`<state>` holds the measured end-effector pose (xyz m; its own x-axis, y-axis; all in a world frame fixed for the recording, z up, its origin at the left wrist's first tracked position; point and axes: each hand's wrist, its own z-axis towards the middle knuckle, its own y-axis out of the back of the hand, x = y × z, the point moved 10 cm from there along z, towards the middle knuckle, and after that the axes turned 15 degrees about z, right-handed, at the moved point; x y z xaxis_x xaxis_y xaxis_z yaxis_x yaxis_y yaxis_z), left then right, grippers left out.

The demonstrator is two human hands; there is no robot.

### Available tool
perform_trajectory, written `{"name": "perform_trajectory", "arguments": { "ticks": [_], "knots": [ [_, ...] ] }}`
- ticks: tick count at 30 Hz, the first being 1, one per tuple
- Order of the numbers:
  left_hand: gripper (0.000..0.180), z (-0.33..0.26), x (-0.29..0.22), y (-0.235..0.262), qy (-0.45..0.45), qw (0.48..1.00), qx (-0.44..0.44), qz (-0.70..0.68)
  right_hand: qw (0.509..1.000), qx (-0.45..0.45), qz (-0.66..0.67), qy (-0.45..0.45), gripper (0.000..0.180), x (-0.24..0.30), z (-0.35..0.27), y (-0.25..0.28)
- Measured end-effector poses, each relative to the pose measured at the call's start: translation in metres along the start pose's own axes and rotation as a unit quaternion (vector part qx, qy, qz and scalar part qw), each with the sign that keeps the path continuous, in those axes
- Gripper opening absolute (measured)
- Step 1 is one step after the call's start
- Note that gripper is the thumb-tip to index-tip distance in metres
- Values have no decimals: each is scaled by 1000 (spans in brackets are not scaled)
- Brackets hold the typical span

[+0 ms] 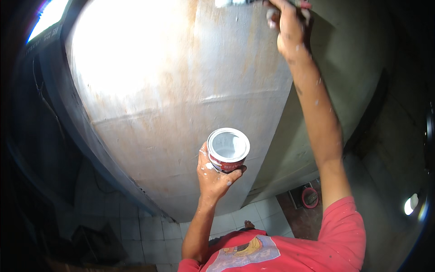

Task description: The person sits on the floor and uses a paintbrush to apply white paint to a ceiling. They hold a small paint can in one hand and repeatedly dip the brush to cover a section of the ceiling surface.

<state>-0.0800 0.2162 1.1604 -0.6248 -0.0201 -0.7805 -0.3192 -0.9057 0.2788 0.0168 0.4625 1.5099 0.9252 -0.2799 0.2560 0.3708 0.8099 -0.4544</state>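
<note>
My left hand (212, 181) grips a small, round paint can (223, 162) from beneath and the side, its white-smeared rim facing up. The can has a red label, and whitish paint shows inside. High up at the top edge, my right hand (291, 29) is closed around a paintbrush (235, 2), which the frame partly cuts off. White paint covers its bristles, which lie at the upper part of a panel (190, 106) coated in patchy silvery white with brownish streaks. White specks dot both of my arms.
Greenish wall (267, 168) adjoins the panel on the right; a dark blue frame (77, 122) borders it on the left. Below are pale floor tiles (154, 235). A pink round container (310, 197) stands at lower right. Bright glare hides the panel's upper left.
</note>
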Motion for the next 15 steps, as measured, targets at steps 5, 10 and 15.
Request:
{"name": "perform_trajectory", "arguments": {
  "ticks": [5, 10, 15],
  "knots": [
    [110, -10, 8, -1, 27, 999, -16, -19, 998, -28, -42, 42, 17, 18, 72, 0],
    [110, -10, 3, 8, 29, 998, -44, 41, 970, -75, -176, 151, 17, 46, 86, 65],
    [103, -11, 9, 5, 27, 997, -64, 29, 799, -22, -425, 425, 25, 83, 39, 2]
  ]
}}
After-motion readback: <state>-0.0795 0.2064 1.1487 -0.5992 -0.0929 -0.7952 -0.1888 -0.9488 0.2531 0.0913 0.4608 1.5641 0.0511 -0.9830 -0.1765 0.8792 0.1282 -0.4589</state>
